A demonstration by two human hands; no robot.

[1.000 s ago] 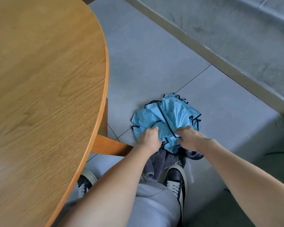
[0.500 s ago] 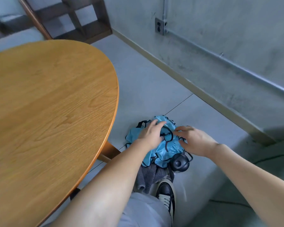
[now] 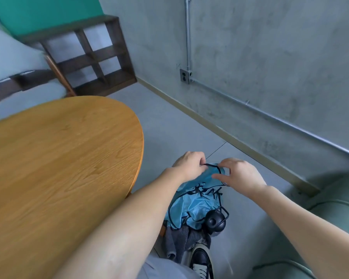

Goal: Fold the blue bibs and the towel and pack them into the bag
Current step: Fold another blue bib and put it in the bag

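Blue bibs (image 3: 197, 200), head view: crumpled bundle with black trim, held up beside the round wooden table (image 3: 58, 168), above the grey floor (image 3: 169, 125). Left hand (image 3: 189, 165) pinches the black-trimmed top edge; right hand (image 3: 240, 176) pinches the same edge just beside it. Grey towel (image 3: 181, 241) hangs under the bibs, near a black shoe (image 3: 201, 260). A black round object (image 3: 216, 221) sits against the bundle's lower right.
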